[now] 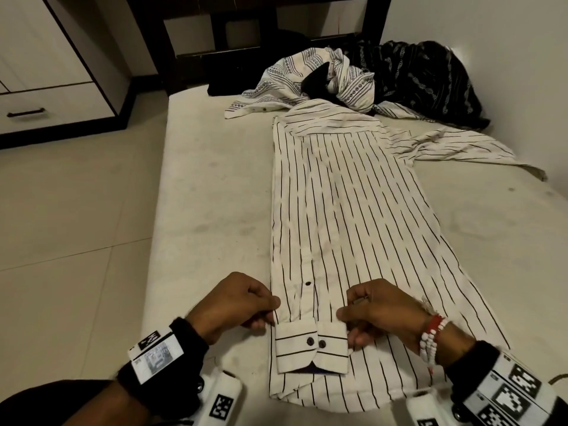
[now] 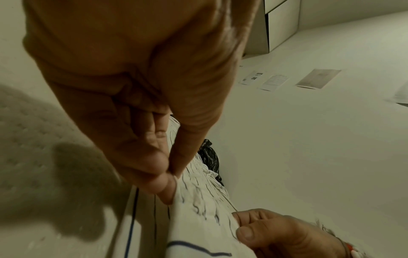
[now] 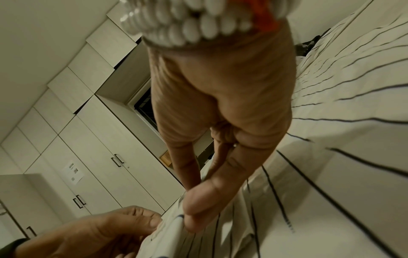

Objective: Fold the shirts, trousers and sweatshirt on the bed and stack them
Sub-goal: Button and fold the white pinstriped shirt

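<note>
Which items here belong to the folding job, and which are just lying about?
Job: striped shirt, its cuff pinched by left hand and right hand; patterned white shirt; dark patterned garment; bed.
Lying about: wardrobe; papers on the wall.

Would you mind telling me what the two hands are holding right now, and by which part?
Both hold the striped shirt by its folded-in sleeve, just above the cuff: the left hand pinches the sleeve's left edge, the right hand its right edge.
</note>
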